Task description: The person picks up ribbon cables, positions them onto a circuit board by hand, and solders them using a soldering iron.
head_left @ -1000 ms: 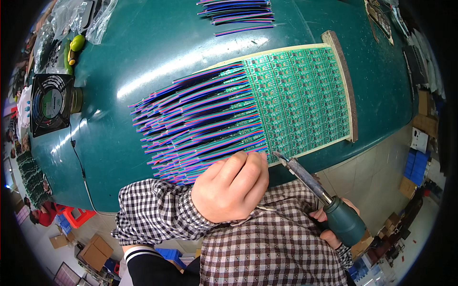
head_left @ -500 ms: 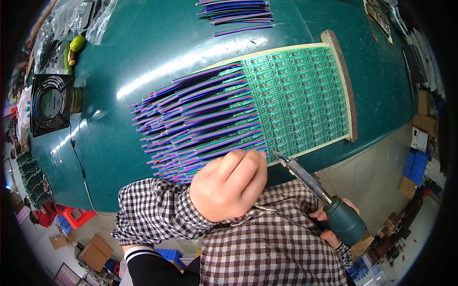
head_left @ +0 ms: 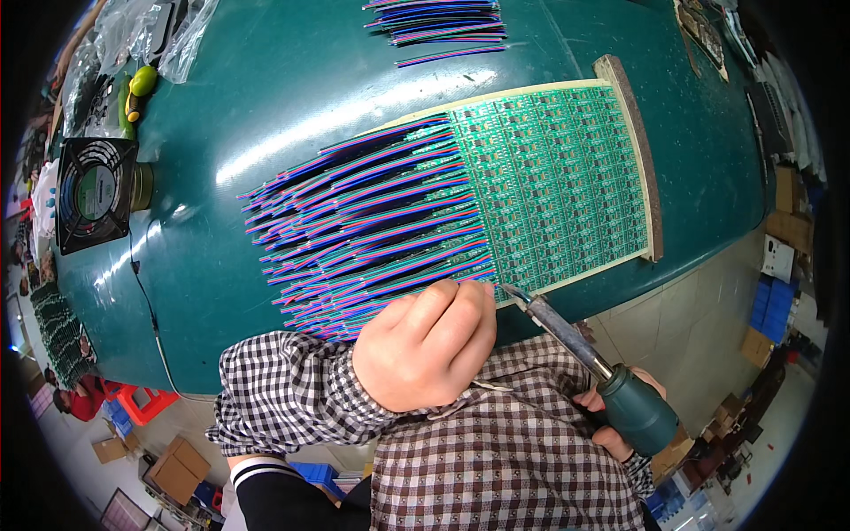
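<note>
A panel of small green circuit boards (head_left: 558, 177) lies on the table. Rows of flat multicoloured ribbon wires (head_left: 363, 217) run from its left part. My left hand (head_left: 425, 345) is closed in a pinch at the panel's near edge, on a ribbon wire mostly hidden by the fingers. My right hand (head_left: 611, 440), partly covered by the handle, is wrapped round a soldering iron (head_left: 639, 409) with a dark green grip. The iron points up and left; its tip is at the panel's near edge, just right of my left fingertips. Whether the tip touches a board, I cannot tell.
The panel sits in a pale frame with a brown bar (head_left: 639, 159) on its right. More loose wires (head_left: 443, 22) lie at the far side. To the left stand a black fan (head_left: 96, 195) with a cable, a yellow-green toy-like object (head_left: 142, 81) and clear plastic bags (head_left: 111, 40).
The soldering iron's tip has shifted slightly left and down, closer to my left fingertips. My left hand has hardly moved.
</note>
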`<state>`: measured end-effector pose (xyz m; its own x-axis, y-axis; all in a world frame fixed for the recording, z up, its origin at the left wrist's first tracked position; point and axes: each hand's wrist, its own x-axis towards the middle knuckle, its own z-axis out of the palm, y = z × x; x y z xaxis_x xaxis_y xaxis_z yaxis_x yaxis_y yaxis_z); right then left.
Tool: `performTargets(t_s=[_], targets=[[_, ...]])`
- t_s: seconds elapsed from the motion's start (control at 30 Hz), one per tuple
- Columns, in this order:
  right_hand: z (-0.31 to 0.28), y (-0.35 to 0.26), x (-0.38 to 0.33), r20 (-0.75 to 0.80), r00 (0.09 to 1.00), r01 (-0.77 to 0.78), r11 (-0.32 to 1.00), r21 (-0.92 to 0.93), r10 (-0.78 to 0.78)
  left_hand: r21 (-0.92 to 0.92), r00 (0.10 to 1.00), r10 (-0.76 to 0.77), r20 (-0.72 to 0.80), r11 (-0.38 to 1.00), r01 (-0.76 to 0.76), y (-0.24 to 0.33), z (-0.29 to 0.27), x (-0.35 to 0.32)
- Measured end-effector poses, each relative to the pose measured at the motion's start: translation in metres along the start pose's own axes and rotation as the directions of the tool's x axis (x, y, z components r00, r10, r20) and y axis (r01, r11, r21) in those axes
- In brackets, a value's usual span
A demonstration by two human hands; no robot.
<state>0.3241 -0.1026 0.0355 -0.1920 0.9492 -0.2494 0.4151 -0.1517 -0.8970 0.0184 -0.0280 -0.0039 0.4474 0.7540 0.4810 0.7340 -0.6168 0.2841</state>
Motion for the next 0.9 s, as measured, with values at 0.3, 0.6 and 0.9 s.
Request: performTargets(t_s=[0.3, 0.6, 0.9], targets=[[0.000, 0.009, 0.002, 0.022, 0.999, 0.031, 1.000, -0.005, -0.031, -0.017, 1.000, -0.001, 0.009, 1.000, 0.001, 0.002, 0.002, -0.002], [-0.001, 0.004, 0.000, 0.016, 0.999, 0.051, 0.999, 0.002, -0.051, -0.006, 1.000, 0.015, 0.003, 1.000, -0.015, -0.001, 0.000, 0.000], [-0.001, 0.004, 0.002, 0.027, 0.998, 0.048, 0.999, -0.017, -0.048, 0.028, 1.000, 0.026, -0.008, 0.999, -0.026, 0.001, 0.001, 0.001]])
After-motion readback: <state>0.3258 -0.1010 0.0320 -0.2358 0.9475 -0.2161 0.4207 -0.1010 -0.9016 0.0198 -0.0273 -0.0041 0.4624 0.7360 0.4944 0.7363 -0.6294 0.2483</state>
